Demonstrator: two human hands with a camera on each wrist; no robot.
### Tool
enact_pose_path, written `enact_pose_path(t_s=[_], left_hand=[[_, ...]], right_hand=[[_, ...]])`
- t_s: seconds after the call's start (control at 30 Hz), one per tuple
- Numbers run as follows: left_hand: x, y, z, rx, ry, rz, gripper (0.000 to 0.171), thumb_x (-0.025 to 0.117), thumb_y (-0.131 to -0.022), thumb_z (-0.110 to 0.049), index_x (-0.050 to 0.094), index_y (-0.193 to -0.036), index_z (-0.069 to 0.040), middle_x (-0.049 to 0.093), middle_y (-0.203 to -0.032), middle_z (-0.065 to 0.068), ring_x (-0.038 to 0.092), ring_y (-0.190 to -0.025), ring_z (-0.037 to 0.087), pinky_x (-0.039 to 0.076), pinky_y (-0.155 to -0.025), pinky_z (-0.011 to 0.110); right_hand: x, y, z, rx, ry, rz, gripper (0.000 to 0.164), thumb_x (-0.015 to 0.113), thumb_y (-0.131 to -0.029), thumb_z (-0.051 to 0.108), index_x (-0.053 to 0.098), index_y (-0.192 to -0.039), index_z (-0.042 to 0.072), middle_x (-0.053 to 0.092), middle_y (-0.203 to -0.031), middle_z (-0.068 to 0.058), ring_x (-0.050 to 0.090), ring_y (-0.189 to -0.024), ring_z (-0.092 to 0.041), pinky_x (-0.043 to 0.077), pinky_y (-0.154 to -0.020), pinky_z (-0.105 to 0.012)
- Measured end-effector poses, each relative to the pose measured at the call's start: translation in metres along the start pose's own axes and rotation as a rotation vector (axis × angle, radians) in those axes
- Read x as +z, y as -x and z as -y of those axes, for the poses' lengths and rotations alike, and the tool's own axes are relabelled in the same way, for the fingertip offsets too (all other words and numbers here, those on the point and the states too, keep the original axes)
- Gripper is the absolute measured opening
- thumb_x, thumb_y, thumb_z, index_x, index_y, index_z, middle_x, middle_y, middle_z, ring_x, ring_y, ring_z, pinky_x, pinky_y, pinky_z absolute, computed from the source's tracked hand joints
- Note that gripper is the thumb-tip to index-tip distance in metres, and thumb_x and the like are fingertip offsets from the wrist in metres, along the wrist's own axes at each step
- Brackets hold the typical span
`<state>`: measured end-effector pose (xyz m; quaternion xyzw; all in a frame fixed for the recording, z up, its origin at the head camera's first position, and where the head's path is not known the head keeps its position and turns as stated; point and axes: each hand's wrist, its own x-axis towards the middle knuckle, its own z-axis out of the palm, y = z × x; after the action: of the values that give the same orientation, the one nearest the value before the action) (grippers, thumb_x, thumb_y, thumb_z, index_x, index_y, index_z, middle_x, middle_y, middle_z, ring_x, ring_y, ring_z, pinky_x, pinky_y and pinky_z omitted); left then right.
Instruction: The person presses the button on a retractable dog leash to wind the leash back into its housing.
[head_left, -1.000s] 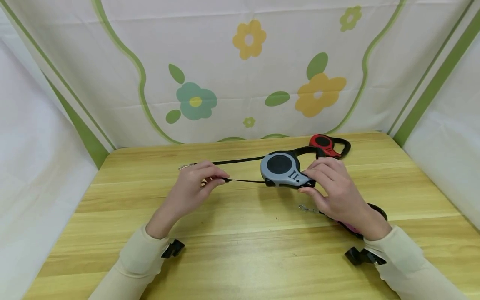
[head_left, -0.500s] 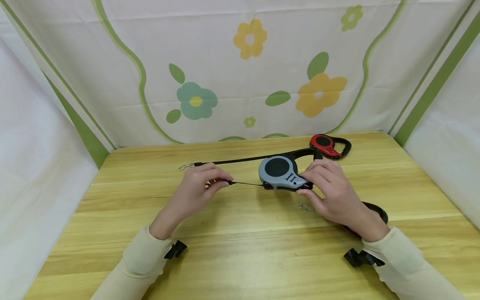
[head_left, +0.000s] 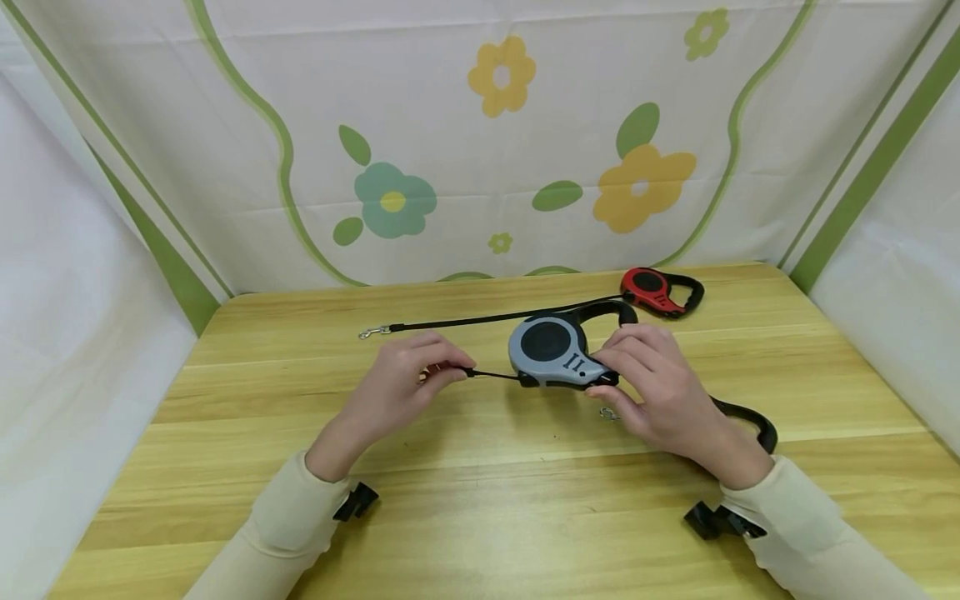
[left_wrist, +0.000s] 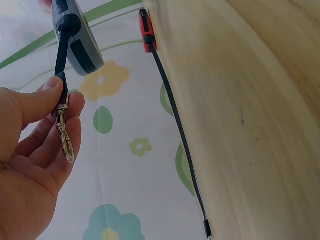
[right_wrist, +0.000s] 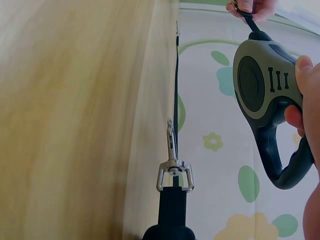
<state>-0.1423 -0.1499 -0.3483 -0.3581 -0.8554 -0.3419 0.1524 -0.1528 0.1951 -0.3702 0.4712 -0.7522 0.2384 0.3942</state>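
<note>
My right hand grips a grey-and-black retractable dog leash by its narrow end, held above the table. The leash's looped handle points away from me. My left hand pinches the end of its black strap between thumb and fingers. A short, straight length of strap spans from casing to fingertips. In the left wrist view, the leash's metal snap hook hangs against the left fingers. Another leash lies below my right hand, its black handle and snap hook showing; the hand and forearm hide its casing.
A red retractable leash lies at the back right of the wooden table. Its black strap runs left along the table to a metal snap hook. A flower-printed cloth stands behind the table.
The grey leash has shifted left and nearer to me with my right hand. My left hand has moved slightly right, and the strap between them is shorter.
</note>
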Motion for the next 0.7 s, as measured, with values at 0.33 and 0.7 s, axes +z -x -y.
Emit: enact_pose_path(t_s=[0.33,0.7], left_hand=[[0.001,-0.001,-0.002,0.027,0.016,0.008,0.014,0.080,-0.092,-0.001,0.081,-0.104,-0.009,0.078,-0.100,0.002,0.068,-0.081,0.010,0.058,-0.068,0.021],[0.006,-0.001,0.000,0.014,0.002,0.045,0.013,0.082,-0.091,-0.006,0.082,-0.102,-0.012,0.078,-0.101,-0.001,0.071,-0.086,0.008,0.059,-0.071,0.021]], right_hand=[[0.002,0.000,0.002,-0.005,0.011,0.006,0.048,0.061,-0.108,0.041,0.076,-0.101,-0.004,0.073,-0.094,-0.014,0.064,-0.101,-0.037,0.044,-0.092,-0.046],[0.012,0.001,0.008,0.009,0.026,-0.016,0.048,0.061,-0.109,0.040,0.076,-0.102,-0.005,0.073,-0.093,-0.015,0.064,-0.101,-0.037,0.045,-0.091,-0.048]])
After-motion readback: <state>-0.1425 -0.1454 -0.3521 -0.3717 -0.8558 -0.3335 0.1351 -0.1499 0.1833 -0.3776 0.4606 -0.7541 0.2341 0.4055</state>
